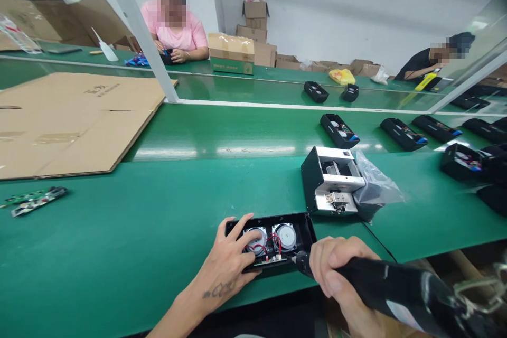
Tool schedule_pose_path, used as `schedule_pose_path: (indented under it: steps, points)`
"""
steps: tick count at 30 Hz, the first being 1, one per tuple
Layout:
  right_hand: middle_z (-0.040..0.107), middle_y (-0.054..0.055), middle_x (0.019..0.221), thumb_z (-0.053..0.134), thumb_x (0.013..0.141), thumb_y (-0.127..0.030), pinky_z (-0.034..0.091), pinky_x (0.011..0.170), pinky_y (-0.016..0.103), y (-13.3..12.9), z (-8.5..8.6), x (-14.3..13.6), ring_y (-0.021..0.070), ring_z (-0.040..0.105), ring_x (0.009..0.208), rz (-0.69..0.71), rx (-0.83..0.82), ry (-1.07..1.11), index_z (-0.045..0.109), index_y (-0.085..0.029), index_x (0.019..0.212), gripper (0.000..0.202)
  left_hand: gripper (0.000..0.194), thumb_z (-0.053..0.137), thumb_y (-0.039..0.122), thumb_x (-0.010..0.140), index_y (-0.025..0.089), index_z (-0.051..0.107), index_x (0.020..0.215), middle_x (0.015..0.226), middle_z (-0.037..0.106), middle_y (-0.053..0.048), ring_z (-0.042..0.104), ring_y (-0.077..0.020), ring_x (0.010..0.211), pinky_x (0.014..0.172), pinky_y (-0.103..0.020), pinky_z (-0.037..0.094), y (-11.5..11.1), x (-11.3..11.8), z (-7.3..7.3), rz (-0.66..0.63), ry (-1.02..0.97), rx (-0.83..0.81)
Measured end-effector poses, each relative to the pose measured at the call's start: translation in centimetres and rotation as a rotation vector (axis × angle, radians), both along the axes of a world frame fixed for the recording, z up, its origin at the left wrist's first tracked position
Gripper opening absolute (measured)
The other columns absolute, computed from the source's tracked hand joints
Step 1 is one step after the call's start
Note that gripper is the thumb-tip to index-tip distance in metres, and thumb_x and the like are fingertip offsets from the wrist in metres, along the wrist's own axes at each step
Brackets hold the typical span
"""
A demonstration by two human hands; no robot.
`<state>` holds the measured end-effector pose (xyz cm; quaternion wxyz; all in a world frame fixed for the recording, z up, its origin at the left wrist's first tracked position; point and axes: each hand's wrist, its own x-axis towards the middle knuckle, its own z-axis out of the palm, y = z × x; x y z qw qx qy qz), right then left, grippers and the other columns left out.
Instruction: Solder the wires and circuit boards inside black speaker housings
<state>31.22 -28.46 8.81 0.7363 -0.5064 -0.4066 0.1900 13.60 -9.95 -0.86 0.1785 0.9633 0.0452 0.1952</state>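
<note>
A black speaker housing (303,229) lies open side up on the green bench in front of me. Inside it are two round speakers (284,236) with red wires and a small circuit board (271,260) along the near wall. My left hand (233,253) grips the left end of the housing, fingers over the far rim and inside, thumb at the near side. Wrapped around a black electric screwdriver (380,280) is my right hand (336,261). The screwdriver's tip meets the housing's near right part, beside the board; the screw, if any, is too small to see.
A screw feeder machine (335,182) with a plastic bag (374,179) stands behind the housing. More black housings (339,131) sit on the conveyor to the right. Flat cardboard (75,121) and circuit boards (37,200) lie left. Two people work across the line.
</note>
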Motion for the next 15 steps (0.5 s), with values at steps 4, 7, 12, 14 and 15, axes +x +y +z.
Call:
schedule_pose_path:
  steps: [4,7,12,14,15]
  points:
    - [0.044,-0.011,0.055,0.069,0.099,-0.029,0.04,0.046,0.029,1.2,-0.6,-1.0,0.0109,0.046,0.041,-0.073,0.131,-0.111,0.059,-0.028,0.093,0.012,0.03,0.09,0.043,0.09,0.023,0.071,0.082,0.133,0.074,0.001,0.044,-0.0432,0.156,0.121,-0.063,0.02,0.0,-0.2,-0.1,-0.004,0.014,-0.004]
    - [0.041,-0.012,0.051,0.069,0.098,-0.031,0.037,0.042,0.028,1.8,-0.2,-1.4,0.0089,0.04,0.035,-0.1,0.171,-0.153,0.055,-0.028,0.086,0.019,0.032,0.09,0.044,0.09,0.022,0.069,0.08,0.132,0.075,0.001,0.044,-0.0436,0.156,0.121,-0.062,0.019,0.0,-0.2,0.0,-0.007,0.008,-0.011]
    - [0.052,-0.008,0.056,0.071,0.095,-0.027,0.045,0.05,0.032,1.9,0.5,-1.7,0.0125,0.051,0.043,-0.028,0.011,-0.158,0.057,-0.029,0.087,0.017,0.033,0.092,0.044,0.088,0.022,0.069,0.079,0.13,0.076,0.001,0.047,-0.0435,0.153,0.119,-0.06,0.02,0.0,0.0,0.2,-0.01,-0.02,0.001]
    - [0.047,-0.01,0.055,0.072,0.096,-0.03,0.041,0.047,0.03,2.0,0.0,-2.2,0.0104,0.045,0.04,-0.092,0.07,-0.149,0.055,-0.029,0.086,0.02,0.033,0.093,0.044,0.086,0.022,0.069,0.079,0.13,0.076,0.001,0.047,-0.0435,0.152,0.119,-0.06,0.02,0.0,0.0,0.1,-0.004,-0.031,0.002]
    - [0.045,-0.011,0.054,0.073,0.096,-0.032,0.038,0.046,0.029,2.0,-0.3,-2.4,0.0097,0.042,0.039,-0.136,0.097,-0.135,0.054,-0.028,0.086,0.021,0.034,0.094,0.044,0.085,0.022,0.069,0.078,0.13,0.076,0.001,0.048,-0.0434,0.152,0.119,-0.06,0.02,0.0,0.0,0.0,-0.001,-0.039,0.0]
